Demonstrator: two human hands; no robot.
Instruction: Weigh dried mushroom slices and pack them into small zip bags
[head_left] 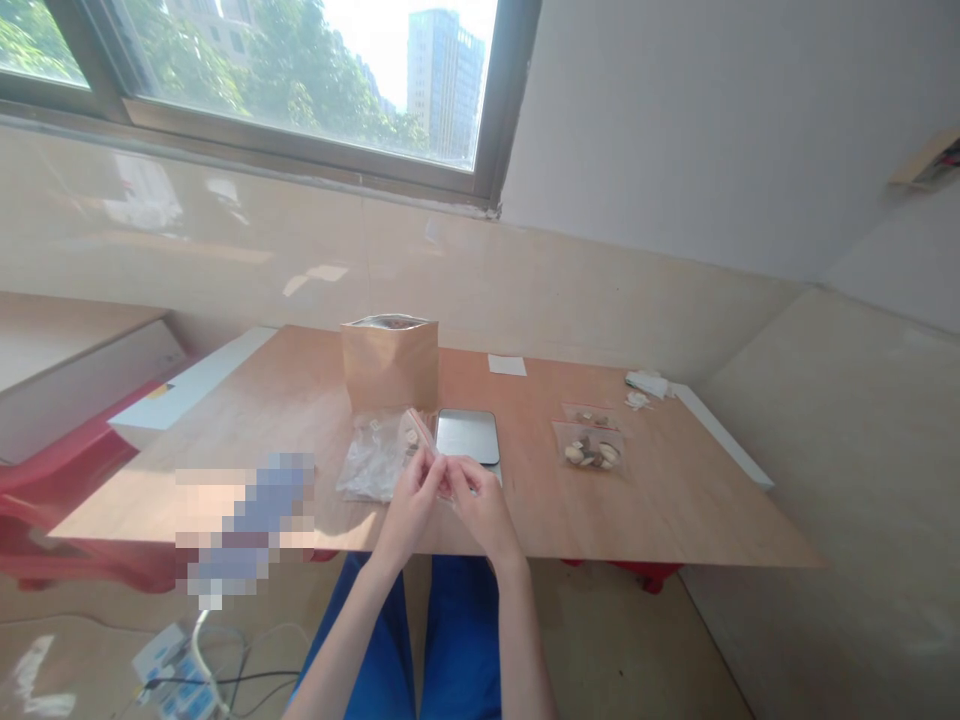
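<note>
My left hand [412, 497] and my right hand [478, 497] meet above the near edge of the wooden table [660, 510]. Both pinch a small clear zip bag [424, 437] with a red strip, which slants up from my fingers and holds a few pale pieces. Just behind my hands lies a small metal-topped scale [467, 436]. A pile of empty clear bags [372, 462] rests left of my hands. A brown paper stand-up pouch [389, 363] stands open behind that pile.
Two filled small bags [591, 446] lie at the right of the table, with white scraps [646, 385] and a white card [507, 365] farther back. A white box [187, 390] lies at the left edge. A power strip with cables [176, 665] sits on the floor.
</note>
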